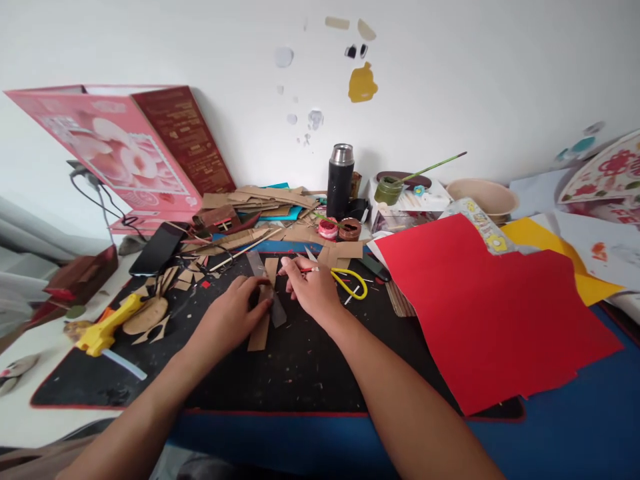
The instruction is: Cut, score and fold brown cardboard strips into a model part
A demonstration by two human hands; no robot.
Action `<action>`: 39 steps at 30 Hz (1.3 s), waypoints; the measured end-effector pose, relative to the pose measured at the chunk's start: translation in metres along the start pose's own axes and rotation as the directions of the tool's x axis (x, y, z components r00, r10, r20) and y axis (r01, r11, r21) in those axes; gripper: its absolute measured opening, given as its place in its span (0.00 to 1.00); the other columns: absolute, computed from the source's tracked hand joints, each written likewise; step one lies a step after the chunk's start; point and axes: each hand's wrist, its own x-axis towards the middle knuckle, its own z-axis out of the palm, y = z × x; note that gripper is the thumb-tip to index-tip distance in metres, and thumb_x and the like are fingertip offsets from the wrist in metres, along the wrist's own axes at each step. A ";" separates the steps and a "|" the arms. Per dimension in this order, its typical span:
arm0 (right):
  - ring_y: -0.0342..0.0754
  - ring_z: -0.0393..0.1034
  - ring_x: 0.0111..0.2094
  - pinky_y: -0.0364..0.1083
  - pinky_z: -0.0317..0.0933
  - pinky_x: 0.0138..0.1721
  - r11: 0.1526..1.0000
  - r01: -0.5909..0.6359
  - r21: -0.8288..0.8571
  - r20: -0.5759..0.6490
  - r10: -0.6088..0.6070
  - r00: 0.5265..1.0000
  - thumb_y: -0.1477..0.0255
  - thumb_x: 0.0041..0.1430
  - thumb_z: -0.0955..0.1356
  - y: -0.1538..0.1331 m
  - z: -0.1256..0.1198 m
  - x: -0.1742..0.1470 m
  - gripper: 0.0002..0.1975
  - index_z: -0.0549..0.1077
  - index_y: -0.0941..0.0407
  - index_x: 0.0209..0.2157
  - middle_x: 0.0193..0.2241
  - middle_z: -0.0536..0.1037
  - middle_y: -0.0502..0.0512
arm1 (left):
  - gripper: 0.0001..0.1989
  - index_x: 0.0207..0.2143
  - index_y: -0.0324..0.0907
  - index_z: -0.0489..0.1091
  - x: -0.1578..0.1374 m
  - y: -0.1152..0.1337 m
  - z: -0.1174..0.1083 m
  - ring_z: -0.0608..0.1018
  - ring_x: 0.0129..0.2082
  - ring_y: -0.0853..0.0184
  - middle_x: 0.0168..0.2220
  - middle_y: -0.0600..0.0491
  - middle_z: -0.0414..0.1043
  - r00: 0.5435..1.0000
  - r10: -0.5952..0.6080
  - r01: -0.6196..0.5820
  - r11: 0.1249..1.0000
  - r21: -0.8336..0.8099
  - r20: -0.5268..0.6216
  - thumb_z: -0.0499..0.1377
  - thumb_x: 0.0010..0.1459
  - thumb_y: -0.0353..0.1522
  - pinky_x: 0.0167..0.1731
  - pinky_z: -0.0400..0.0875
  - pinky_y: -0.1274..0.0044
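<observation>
A cardboard strip (258, 335) lies lengthwise on the black mat, with a clear ruler (278, 316) slanting across it. My left hand (236, 308) holds the ruler down against the strip, thumb and fingertips bent onto it. In my right hand (316, 288) a thin red pencil (306, 270) is pinched, its tip towards the ruler; the exact contact is too small to tell. Beside and partly behind that hand lie scissors with yellow handles (364, 288), their blades showing past the knuckles.
Red paper (480, 307) covers the mat's right side. A yellow glue gun (113, 323), cardboard scraps (186, 277) and a black phone (159, 249) lie left. Along the back stand a black flask (340, 183), paint jars (349, 230) and stacked cardboard (260, 198); a pink bag (115, 147) stands back left.
</observation>
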 end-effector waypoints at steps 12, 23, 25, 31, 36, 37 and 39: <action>0.44 0.72 0.18 0.42 0.62 0.22 0.991 -0.047 0.125 -0.039 0.053 0.998 0.43 0.72 0.66 0.001 -0.004 -0.001 0.30 0.82 0.55 0.36 0.20 0.76 0.48 | 0.21 0.60 0.47 0.79 -0.008 -0.005 -0.004 0.75 0.62 0.47 0.69 0.40 0.70 0.888 0.451 -0.456 0.889 0.044 0.091 0.65 0.70 0.43 0.62 0.75 0.53; 0.45 0.72 0.19 0.43 0.63 0.22 0.991 -0.066 0.118 -0.027 0.070 0.997 0.40 0.70 0.66 -0.003 -0.004 -0.005 0.32 0.82 0.55 0.36 0.20 0.75 0.49 | 0.18 0.56 0.41 0.78 0.003 -0.011 -0.002 0.75 0.62 0.47 0.63 0.38 0.75 0.828 0.553 -0.559 0.827 0.058 0.092 0.63 0.71 0.42 0.62 0.74 0.55; 0.45 0.72 0.19 0.43 0.63 0.22 0.991 -0.069 0.118 -0.023 0.072 0.997 0.40 0.70 0.66 -0.004 -0.004 -0.005 0.32 0.82 0.55 0.35 0.20 0.75 0.49 | 0.19 0.53 0.39 0.78 0.008 -0.010 -0.002 0.77 0.59 0.47 0.60 0.37 0.77 0.795 0.595 -0.606 0.788 0.110 0.117 0.62 0.72 0.44 0.59 0.77 0.56; 0.46 0.72 0.20 0.44 0.66 0.23 0.995 -0.069 0.078 -0.044 0.072 0.996 0.45 0.72 0.67 -0.004 -0.004 -0.006 0.28 0.83 0.55 0.37 0.21 0.76 0.50 | 0.20 0.51 0.38 0.77 0.020 -0.001 0.003 0.78 0.52 0.51 0.54 0.39 0.79 0.763 0.626 -0.646 0.736 0.200 0.159 0.58 0.74 0.46 0.47 0.80 0.64; 0.45 0.70 0.19 0.44 0.64 0.22 0.997 -0.052 0.055 -0.035 0.054 0.998 0.45 0.73 0.67 -0.005 -0.005 -0.007 0.28 0.83 0.56 0.37 0.20 0.75 0.50 | 0.17 0.49 0.38 0.76 0.024 -0.003 0.011 0.77 0.51 0.52 0.51 0.41 0.79 0.789 0.610 -0.614 0.776 0.148 0.076 0.57 0.75 0.43 0.48 0.80 0.63; 0.45 0.70 0.19 0.44 0.64 0.21 0.997 -0.052 0.051 -0.036 0.054 0.998 0.45 0.73 0.67 -0.005 -0.005 -0.007 0.28 0.83 0.56 0.37 0.20 0.75 0.50 | 0.17 0.49 0.38 0.76 0.024 -0.004 0.013 0.77 0.50 0.52 0.51 0.41 0.79 0.785 0.616 -0.618 0.774 0.137 0.063 0.57 0.75 0.43 0.48 0.80 0.63; 0.45 0.71 0.20 0.44 0.64 0.21 0.998 -0.053 0.044 -0.035 0.054 0.998 0.45 0.73 0.68 -0.005 -0.005 -0.007 0.28 0.83 0.56 0.37 0.21 0.75 0.50 | 0.16 0.48 0.38 0.76 0.024 -0.008 0.015 0.77 0.50 0.52 0.51 0.41 0.79 0.772 0.635 -0.634 0.764 0.119 0.039 0.57 0.76 0.42 0.48 0.80 0.63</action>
